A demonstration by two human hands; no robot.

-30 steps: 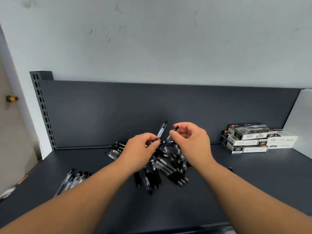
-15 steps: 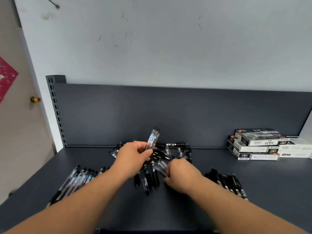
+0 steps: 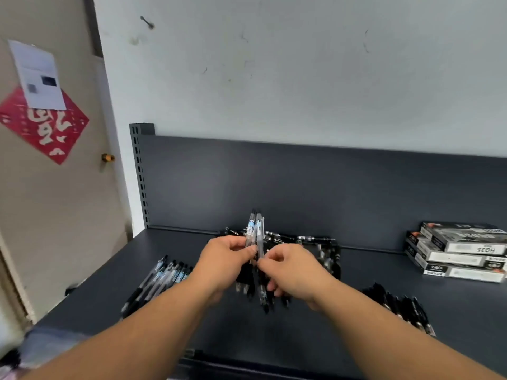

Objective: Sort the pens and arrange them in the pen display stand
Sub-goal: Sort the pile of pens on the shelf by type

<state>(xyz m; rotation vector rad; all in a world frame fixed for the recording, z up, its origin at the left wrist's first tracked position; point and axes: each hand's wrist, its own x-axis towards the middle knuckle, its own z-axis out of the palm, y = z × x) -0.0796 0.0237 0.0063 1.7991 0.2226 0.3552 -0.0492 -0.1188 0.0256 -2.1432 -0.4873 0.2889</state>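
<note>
I see my left hand (image 3: 227,259) curled round a small bundle of clear-barrelled pens with pale blue labels (image 3: 253,231), held upright above the middle of the dark grey metal shelf (image 3: 343,341). My right hand (image 3: 295,272) meets it just beside, thumb and forefinger pinching the lower part of the same bundle, the other fingers curled underneath. Directly below both hands lies the loose heap of black and clear pens (image 3: 318,244), its far side reaching the foot of the dark grey back panel (image 3: 301,185). To the left a row of clear pens with black grips (image 3: 162,278) lies side by side, its near ends close to the shelf's left edge, below the perforated grey upright (image 3: 138,174). To the right a row of black pens (image 3: 403,308) slants toward the front. Bare shelf shows between the heap and each row, and a wider band runs from the heap to the front lip. A stack of black-and-white pen boxes (image 3: 461,250) sits at the far right near the back panel, well apart from my hands.
</note>
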